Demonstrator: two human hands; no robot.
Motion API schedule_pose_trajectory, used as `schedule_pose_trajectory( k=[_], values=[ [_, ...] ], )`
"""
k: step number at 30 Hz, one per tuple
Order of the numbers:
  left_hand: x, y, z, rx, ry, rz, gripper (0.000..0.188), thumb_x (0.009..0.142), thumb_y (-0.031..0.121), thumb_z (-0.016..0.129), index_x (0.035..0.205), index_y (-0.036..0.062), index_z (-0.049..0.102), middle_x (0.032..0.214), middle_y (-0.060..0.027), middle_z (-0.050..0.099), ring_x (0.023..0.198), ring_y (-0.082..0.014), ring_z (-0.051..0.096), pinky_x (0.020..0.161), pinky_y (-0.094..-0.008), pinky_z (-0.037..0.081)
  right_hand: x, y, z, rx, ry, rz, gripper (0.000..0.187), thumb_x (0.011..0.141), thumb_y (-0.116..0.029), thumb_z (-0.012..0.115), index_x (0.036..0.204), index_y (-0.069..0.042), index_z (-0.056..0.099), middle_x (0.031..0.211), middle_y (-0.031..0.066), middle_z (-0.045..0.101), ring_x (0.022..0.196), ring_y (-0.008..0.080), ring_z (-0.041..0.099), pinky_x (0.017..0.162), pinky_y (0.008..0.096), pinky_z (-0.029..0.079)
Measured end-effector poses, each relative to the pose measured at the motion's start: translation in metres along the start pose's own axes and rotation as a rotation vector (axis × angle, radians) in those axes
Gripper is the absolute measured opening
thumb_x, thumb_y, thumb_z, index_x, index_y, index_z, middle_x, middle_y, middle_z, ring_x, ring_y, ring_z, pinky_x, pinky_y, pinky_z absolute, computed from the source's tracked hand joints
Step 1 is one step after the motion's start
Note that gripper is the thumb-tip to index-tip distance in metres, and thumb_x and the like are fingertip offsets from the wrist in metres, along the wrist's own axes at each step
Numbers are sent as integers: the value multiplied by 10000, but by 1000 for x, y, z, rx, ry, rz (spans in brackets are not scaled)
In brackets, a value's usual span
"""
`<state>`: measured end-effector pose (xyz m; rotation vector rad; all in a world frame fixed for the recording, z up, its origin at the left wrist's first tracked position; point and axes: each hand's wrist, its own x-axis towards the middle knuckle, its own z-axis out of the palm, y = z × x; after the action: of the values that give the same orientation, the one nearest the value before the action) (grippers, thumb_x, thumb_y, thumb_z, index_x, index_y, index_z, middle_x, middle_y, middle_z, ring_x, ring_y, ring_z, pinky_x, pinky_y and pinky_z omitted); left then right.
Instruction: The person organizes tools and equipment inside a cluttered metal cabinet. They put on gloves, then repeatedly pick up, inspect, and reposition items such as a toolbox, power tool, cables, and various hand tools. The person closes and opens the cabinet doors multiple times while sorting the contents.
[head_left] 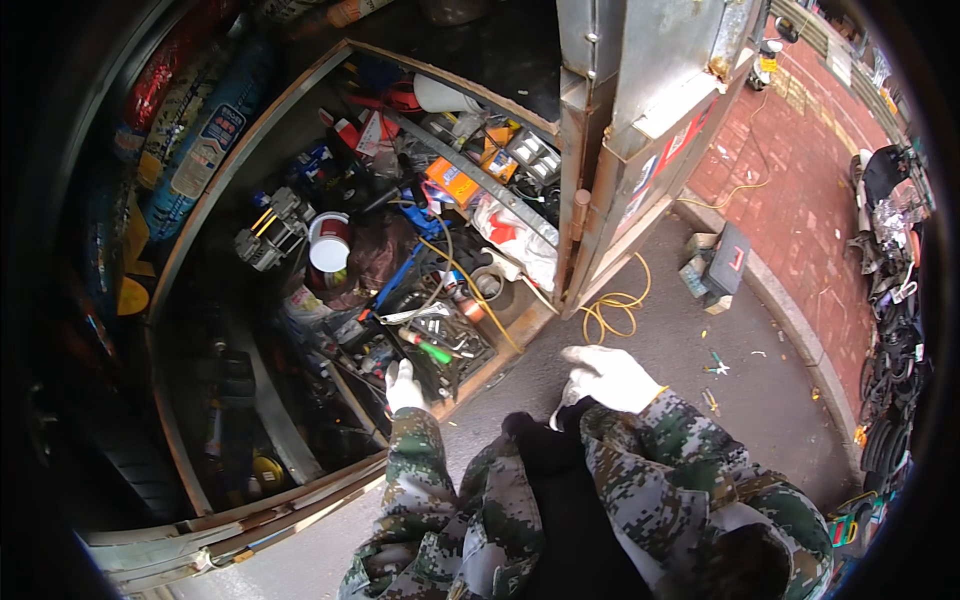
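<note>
My left hand (405, 388), in a white glove, is at the near edge of a metal tool compartment, its short visible fingers pointing at the tools. Whether it touches the edge, I cannot tell. Just beyond it lie metal tools (440, 325) and a green-handled screwdriver (432, 348). My right hand (612, 379), also in a white glove, is held over the grey pavement to the right of the compartment. Its fingers reach leftward with the thumb apart below, and nothing shows in them. Camouflage sleeves cover both my arms.
Beyond the tools are a white bucket (330, 242), an orange box (451, 181) and a metal motor-like part (274, 230). An open metal door (640, 130) stands at right. A yellow hose (610, 312), a grey block (727, 258) and pliers (717, 366) lie on the ground.
</note>
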<state>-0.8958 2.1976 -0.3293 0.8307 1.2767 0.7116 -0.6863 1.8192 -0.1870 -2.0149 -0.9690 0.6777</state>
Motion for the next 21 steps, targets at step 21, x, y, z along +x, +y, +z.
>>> schedule_pose_trajectory(
  k=[21],
  values=[
    [-75,233,408,925,-1024,1049,871,921,433,886,1589,-35,583,1620,-246,599,1465,-354,608,1250,-405,458,-40,-113,60,903,585,282,931,1005,-75,821,1783,-56,310,1388,222,728,1159,230,765,989,348,628]
  ],
)
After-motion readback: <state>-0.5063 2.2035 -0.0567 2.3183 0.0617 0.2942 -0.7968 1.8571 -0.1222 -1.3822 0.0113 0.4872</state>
